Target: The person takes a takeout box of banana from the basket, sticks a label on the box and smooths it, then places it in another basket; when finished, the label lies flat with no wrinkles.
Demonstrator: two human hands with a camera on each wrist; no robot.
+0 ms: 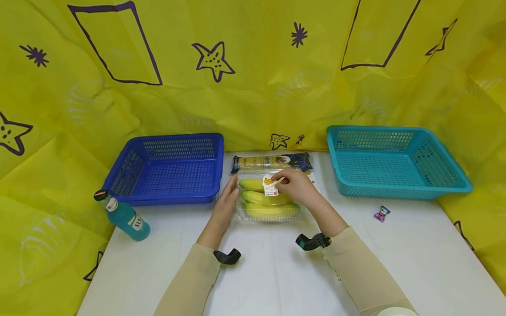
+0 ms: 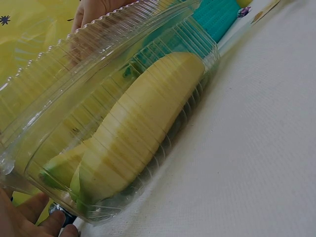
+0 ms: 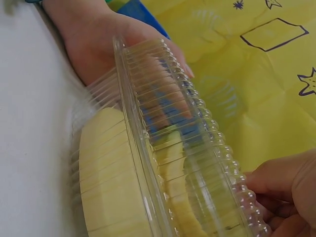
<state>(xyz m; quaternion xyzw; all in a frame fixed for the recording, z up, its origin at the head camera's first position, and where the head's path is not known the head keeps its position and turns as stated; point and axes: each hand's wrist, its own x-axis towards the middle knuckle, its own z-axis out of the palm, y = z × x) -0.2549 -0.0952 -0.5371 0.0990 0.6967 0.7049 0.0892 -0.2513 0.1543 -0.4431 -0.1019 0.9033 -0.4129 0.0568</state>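
Note:
A clear plastic clamshell box (image 1: pixel 269 219) of bananas (image 1: pixel 265 198) lies in the middle of the white table. Against its left end rests my left hand (image 1: pixel 225 205), fingers fairly straight along the plastic; the right wrist view shows that hand (image 3: pixel 128 54) through the ribbed wall. On the lid sits a white label (image 1: pixel 271 188) with a banana picture. My right hand (image 1: pixel 297 184) is over the lid, thumb and curled fingers pinching the label's right edge. In the right wrist view those fingertips are partly hidden behind the lid. The left wrist view shows bananas (image 2: pixel 138 128) inside the box.
Behind the box lies a long printed food packet (image 1: pixel 272 162). A blue basket (image 1: pixel 173 200) stands back left and a teal basket (image 1: pixel 401 193) back right. A blue bottle (image 1: pixel 127 219) leans by the left edge. A small purple wrapped candy (image 1: pixel 382 213) lies on the right.

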